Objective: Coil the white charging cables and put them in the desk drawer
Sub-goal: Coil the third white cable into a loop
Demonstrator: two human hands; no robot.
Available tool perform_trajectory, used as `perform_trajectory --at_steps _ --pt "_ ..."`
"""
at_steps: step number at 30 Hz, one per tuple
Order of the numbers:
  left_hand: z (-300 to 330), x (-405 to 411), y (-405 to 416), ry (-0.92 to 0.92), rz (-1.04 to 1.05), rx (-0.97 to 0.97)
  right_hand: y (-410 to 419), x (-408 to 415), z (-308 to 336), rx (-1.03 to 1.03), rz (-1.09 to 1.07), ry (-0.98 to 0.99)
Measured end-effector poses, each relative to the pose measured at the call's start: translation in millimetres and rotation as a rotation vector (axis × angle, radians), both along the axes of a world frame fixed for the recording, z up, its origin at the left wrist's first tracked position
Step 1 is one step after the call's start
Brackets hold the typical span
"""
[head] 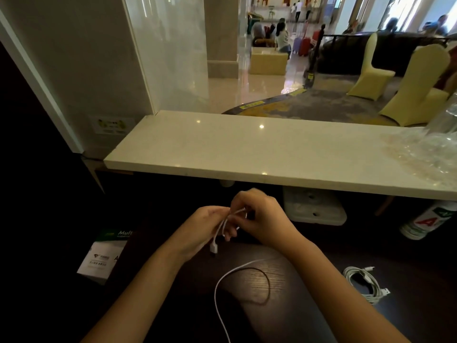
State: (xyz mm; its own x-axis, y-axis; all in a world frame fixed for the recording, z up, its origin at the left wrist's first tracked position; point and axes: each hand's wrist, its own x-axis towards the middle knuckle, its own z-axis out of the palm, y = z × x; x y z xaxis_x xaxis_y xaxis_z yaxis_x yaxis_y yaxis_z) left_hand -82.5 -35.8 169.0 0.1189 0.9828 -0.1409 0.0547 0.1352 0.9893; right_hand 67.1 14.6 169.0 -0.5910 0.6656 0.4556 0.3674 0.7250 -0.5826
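Observation:
My left hand [197, 231] and my right hand [259, 219] meet above the dark wooden desk [309, 305], both pinching the end of a white charging cable [218, 288]. Its USB plug hangs just below my left fingers, and the rest of the cable loops down across the desk toward me. A second white cable [366, 283] lies coiled on the desk at the right, apart from both hands. No drawer is visible.
A pale stone counter [247, 149] runs above the desk. Crumpled clear plastic [425, 149] lies on its right end. A paper ream box [106, 253] sits low left, a white power strip [311, 206] under the counter, wrapped paper reams [427, 221] at right.

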Motion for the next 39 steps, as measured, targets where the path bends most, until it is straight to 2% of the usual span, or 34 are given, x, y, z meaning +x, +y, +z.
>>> perform_trajectory --at_steps 2,5,7,10,14,16,18,20,22,24,27,28,31,35,39 --pt "3.8 -3.6 -2.2 -0.155 -0.084 -0.06 0.9 2.2 2.2 -0.081 -0.034 0.013" --pt "8.2 -4.8 -4.0 -0.204 -0.161 -0.099 0.8 6.6 6.5 -0.349 -0.009 -0.022" --pt "9.0 -3.8 -3.6 -0.201 -0.146 -0.137 -0.4 7.8 3.6 -0.436 -0.008 -0.005" --pt "2.3 -4.5 -2.3 -0.152 -0.045 -0.149 -2.6 7.4 -5.4 -0.542 -0.069 0.159" --pt "-6.4 -7.8 -7.2 0.04 0.014 -0.024 -8.3 9.8 -10.7 -0.796 -0.099 0.361" --pt "-3.8 -7.6 -8.9 0.132 0.009 0.013 -8.9 11.5 -7.5 -0.87 -0.036 0.32" --pt "-1.2 -6.1 -8.6 0.223 -0.013 0.024 -7.9 14.8 -1.1 -0.902 0.021 0.182" --pt "0.0 -2.5 -7.7 0.323 -0.019 0.046 -6.2 17.4 2.7 -0.899 0.054 0.034" --pt "1.4 1.6 -7.0 0.355 -0.002 0.055 -6.0 17.2 3.1 -0.847 0.039 -0.032" --pt "3.2 0.1 -6.5 0.19 -0.001 -0.042 -7.3 15.5 0.8 -0.837 0.011 0.083" --pt "1.9 -11.6 -6.2 -0.363 -0.075 -0.355 -9.5 16.1 -5.0 -0.996 0.039 0.37" --pt "-1.7 -15.4 -6.9 -0.468 -0.096 -0.403 -11.3 16.1 -5.8 -1.035 0.063 0.413" --pt "-8.7 -16.2 -9.2 -0.55 -0.13 -0.426 -13.2 16.1 -8.6 -1.094 0.156 0.446" --pt "-11.8 -18.8 -10.9 -0.654 -0.075 -0.438 -9.6 26.1 -10.4 -1.195 0.187 0.52" --pt "-13.1 -12.4 -14.8 -0.534 -0.013 -0.42 -10.8 28.4 -16.9 -1.086 0.124 0.458"
